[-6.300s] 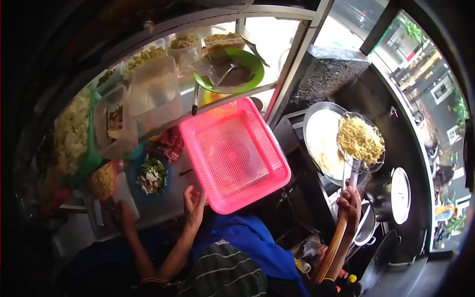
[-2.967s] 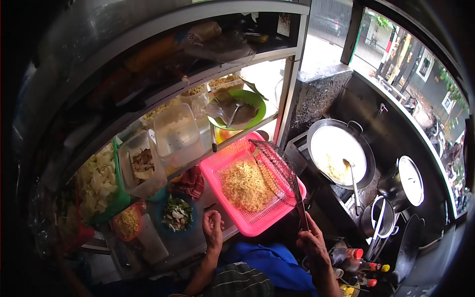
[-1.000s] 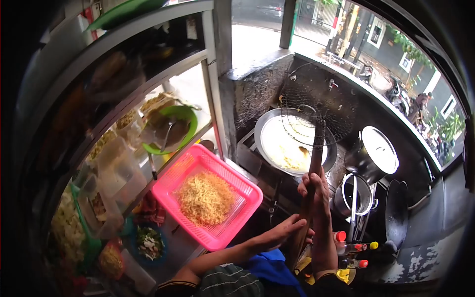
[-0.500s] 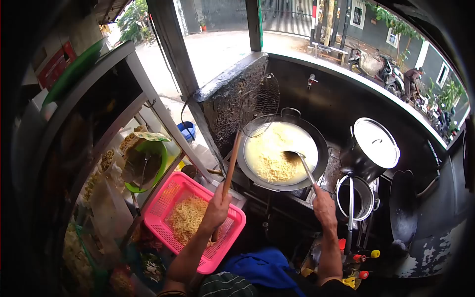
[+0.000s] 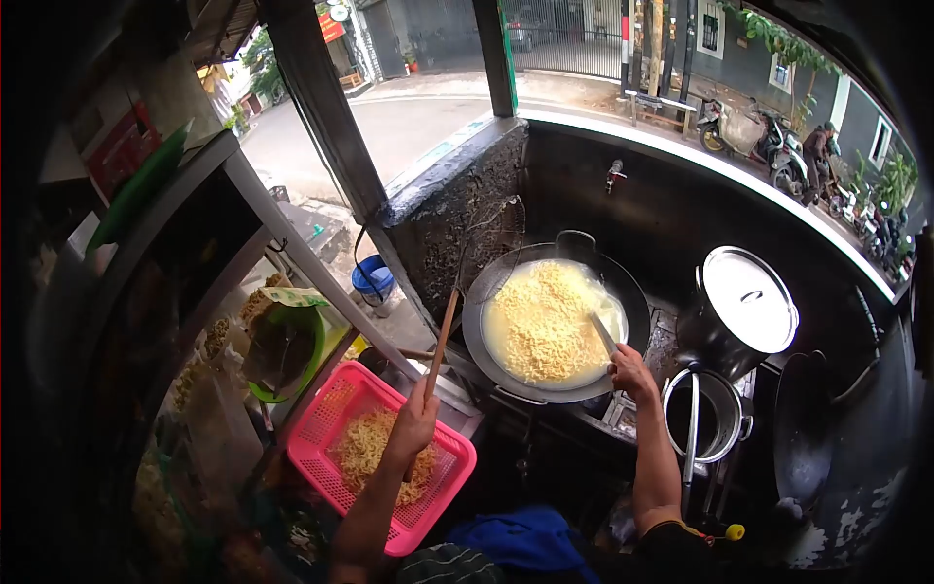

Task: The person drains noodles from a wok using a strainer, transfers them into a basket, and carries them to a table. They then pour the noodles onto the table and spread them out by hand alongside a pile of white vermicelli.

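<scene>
My left hand [image 5: 415, 426] is closed round the wooden handle of a wire skimmer [image 5: 446, 339]. Its mesh head is raised above the left edge of a large wok [image 5: 635, 297]. In the wok a heap of yellow noodles [image 5: 545, 326] lies in cloudy, pale liquid. My right hand [image 5: 632, 373], at the wok's right front, grips the metal handle of a ladle [image 5: 603, 335]. The ladle's bowl is down among the noodles and liquid and cannot be seen. Below my left forearm, a pink basket [image 5: 316, 428] contains more noodles [image 5: 368, 440].
Right of the wok stand a tall lidded pot [image 5: 747, 302] and a smaller open pot [image 5: 732, 438] with a long handle across it. A dark pan [image 5: 806, 438] leans farther right. At left is a green bowl [image 5: 316, 355] inside a framed case. A person [image 5: 815, 161] is outside.
The ladle has gone from showing its bowl at the surface to being sunk in the wok. Noodles now heap up over much more of the liquid. The skimmer stays raised at left.
</scene>
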A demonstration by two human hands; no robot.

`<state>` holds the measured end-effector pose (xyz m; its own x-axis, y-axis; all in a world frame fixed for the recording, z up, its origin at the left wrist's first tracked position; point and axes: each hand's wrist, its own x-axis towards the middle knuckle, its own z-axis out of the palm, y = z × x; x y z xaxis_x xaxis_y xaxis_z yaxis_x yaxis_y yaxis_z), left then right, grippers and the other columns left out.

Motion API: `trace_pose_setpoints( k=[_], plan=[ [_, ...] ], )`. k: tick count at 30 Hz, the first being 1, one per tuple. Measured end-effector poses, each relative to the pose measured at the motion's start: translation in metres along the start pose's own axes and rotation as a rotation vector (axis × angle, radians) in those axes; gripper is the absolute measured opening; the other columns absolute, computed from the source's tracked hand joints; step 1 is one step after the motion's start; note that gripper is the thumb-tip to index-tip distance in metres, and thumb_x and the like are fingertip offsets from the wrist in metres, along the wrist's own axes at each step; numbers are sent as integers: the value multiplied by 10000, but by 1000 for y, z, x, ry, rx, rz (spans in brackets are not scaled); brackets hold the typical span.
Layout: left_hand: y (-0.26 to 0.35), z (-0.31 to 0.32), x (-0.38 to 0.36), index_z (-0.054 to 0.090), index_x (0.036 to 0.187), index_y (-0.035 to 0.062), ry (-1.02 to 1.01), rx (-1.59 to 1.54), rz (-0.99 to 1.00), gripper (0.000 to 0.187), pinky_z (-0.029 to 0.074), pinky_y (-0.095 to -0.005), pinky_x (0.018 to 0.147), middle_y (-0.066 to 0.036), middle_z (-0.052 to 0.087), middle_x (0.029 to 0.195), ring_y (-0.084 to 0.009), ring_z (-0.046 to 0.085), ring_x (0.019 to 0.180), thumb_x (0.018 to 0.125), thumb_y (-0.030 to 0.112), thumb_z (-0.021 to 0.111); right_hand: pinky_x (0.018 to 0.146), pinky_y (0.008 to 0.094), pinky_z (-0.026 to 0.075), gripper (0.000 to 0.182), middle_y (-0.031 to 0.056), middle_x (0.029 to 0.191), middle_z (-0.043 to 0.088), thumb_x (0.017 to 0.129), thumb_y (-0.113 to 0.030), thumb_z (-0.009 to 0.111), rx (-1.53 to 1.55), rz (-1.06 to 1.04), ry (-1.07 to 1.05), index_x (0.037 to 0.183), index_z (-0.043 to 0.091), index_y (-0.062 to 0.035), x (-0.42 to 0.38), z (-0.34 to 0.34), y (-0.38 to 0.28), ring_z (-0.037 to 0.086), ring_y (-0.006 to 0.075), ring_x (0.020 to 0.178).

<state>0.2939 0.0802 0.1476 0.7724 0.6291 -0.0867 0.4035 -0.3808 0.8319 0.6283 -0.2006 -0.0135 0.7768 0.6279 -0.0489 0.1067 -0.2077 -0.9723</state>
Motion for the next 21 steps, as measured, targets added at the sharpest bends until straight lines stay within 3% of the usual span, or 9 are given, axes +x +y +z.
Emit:
trace_pose_setpoints(
  k=[1,3,6,7,11,13,17,21],
  plan=[
    [-2,1,3,397,1288,40,-35,3,-25,396,452,-399,697,-226,562,865,-323,575,764,929,200,447,392,234,332,188,22,650,467,892,-144,465,4,0,-2,1064,519,-93,-5,3,-21,416,100,474],
    [-5,5,10,398,1287,40,-47,30,-16,398,451,-411,717,-233,566,894,-339,580,798,927,200,447,443,264,407,135,26,730,464,863,-52,480,745,457,-84,994,500,-71,-17,8,-63,458,138,522],
    [-20,10,23,399,1288,36,-56,76,33,404,445,-440,768,-253,570,979,-385,576,895,920,197,446,413,192,355,219,14,757,463,890,-63,470,1035,490,24,1105,446,-94,-27,9,-61,407,85,494],
    [-20,12,26,400,1289,32,-42,89,77,410,439,-456,800,-265,570,1036,-415,568,956,916,194,445,420,174,337,349,8,739,455,894,-73,469,952,555,15,1231,378,-94,-36,8,-79,358,59,463],
    [-19,16,37,402,1297,24,-46,126,63,423,421,-485,846,-276,561,1106,-460,524,1035,908,184,439,439,173,334,453,3,721,453,903,-87,446,950,521,-70,1343,337,-92,-61,2,-92,331,25,446],
    [-34,20,49,404,1295,-1,30,173,274,431,418,-492,865,-300,566,1084,-475,520,1023,900,172,432,444,177,335,447,-1,717,449,904,-88,441,949,537,-56,1340,342,-92,-70,4,-99,331,22,441],
    [-50,23,60,399,1279,-43,1,235,273,432,416,-501,873,-343,559,1041,-485,527,1002,896,157,420,457,190,338,435,-11,711,439,902,-82,440,940,575,-18,1328,356,-101,-84,10,-125,340,15,432],
    [-61,20,54,389,1283,-12,-47,224,328,428,413,-525,858,-342,564,1023,-489,530,990,895,163,426,461,198,343,404,-12,717,438,909,-85,431,997,608,-18,1309,377,-105,-88,14,-126,343,13,432]
  ],
)
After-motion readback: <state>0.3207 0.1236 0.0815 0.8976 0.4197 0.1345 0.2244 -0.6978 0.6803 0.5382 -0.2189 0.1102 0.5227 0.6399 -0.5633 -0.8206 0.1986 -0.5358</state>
